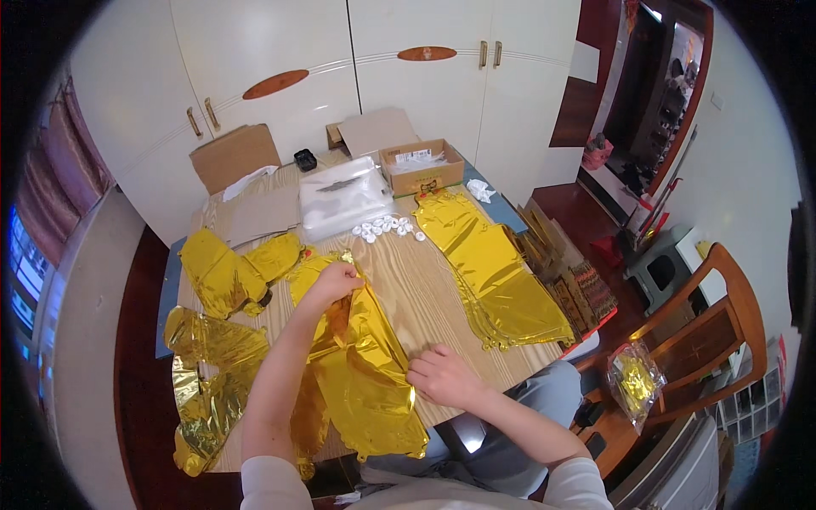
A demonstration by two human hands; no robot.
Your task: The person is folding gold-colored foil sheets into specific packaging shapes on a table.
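Observation:
A flat, uninflated gold foil balloon [365,374] lies in front of me, its near end hanging over the table's front edge. At its far end my left hand [340,279] is closed, pinching the foil. My right hand [444,376] has curled fingers at the balloon's right edge, low on the table, and appears to grip that edge; its fingertips are partly hidden. Left of my left forearm lie more crumpled gold foil pieces [221,374], with another folded gold foil piece [223,274] beyond them. A stack of flat gold foil balloons [493,263] rests on the right.
Toward the back of the wooden table [404,297] are a stack of transparent plastic bags [344,200], small white round pieces [382,227], an open cardboard box [425,174] and cardboard sheets [235,157]. A wooden chair [680,340] bearing a plastic packet [636,382] stands at right.

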